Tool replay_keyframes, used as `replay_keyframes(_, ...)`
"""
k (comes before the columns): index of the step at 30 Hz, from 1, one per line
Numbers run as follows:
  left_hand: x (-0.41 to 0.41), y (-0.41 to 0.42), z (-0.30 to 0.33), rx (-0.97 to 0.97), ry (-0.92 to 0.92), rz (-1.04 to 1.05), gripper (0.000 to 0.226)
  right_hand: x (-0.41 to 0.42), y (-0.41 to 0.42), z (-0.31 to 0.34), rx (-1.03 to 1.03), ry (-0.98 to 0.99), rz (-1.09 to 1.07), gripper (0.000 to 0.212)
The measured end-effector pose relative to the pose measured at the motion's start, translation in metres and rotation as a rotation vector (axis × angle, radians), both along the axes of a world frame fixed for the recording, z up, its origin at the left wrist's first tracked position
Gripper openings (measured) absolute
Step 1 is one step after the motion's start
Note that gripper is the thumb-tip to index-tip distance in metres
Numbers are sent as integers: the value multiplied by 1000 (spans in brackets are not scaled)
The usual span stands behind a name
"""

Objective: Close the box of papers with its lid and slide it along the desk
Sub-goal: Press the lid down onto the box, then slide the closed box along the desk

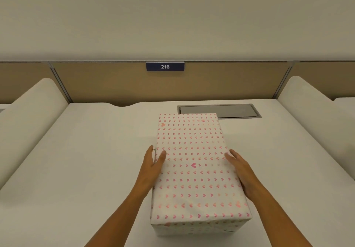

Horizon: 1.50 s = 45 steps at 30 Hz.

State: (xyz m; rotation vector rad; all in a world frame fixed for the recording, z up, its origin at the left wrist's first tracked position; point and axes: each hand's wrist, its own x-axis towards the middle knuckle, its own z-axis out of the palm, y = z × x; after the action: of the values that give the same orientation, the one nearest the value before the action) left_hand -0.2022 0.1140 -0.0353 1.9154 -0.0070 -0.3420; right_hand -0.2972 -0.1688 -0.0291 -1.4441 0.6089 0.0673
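Two hands brace a closed box before its slide

Both of our hands frame the box [194,168], wrapped in white paper printed with pink hearts, as it sits lengthwise on the pale worktop [92,160], its far end just short of a grey cable hatch [226,110]. The lid appears to be on already: we see one unbroken patterned top and no papers showing, so we judge the closing done and the slide still to come. Our left hand [152,167] lies flat against the left side, fingers extended along the wall and thumb over the top edge; our right hand [241,171] mirrors it on the right side. Neither is clenched; each presses open-palmed on the box rather than curling under it. That side-on hold suits a push, we think, since it keeps the long box straight and stops it turning as it travels. A blue sign [165,66] reading 216 marks the divider [115,85] behind, and curved screens flank the worktop on either side.
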Motion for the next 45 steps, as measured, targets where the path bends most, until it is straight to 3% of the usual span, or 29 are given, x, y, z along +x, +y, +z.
replay_keyframes(4,-5,6,-13,-448,384,87,67,-11,-8,-16,254,82,-29,66)
replay_keyframes(7,-2,6,-26,-559,514,63,70,-12,-7,-25,306,41,23,64)
replay_keyframes(12,0,2,-33,-640,557,30,66,-7,-3,-29,391,-18,55,56)
replay_keyframes(19,3,9,-18,-400,440,196,54,0,-13,-36,339,-9,141,53)
replay_keyframes(24,4,5,5,-192,354,219,42,3,-28,-33,190,-1,151,56)
replay_keyframes(28,5,-1,15,-137,379,182,50,12,-36,-16,81,40,216,47)
replay_keyframes(30,5,-8,19,34,330,125,66,17,-31,-3,-10,55,269,63)
replay_keyframes(33,3,-16,19,307,166,69,81,21,-13,13,-177,4,368,105)
replay_keyframes(38,5,-17,15,311,81,25,76,21,-2,16,-341,-114,415,102)
replay_keyframes(45,2,-9,19,340,-47,-50,76,26,3,19,-518,-94,465,87)
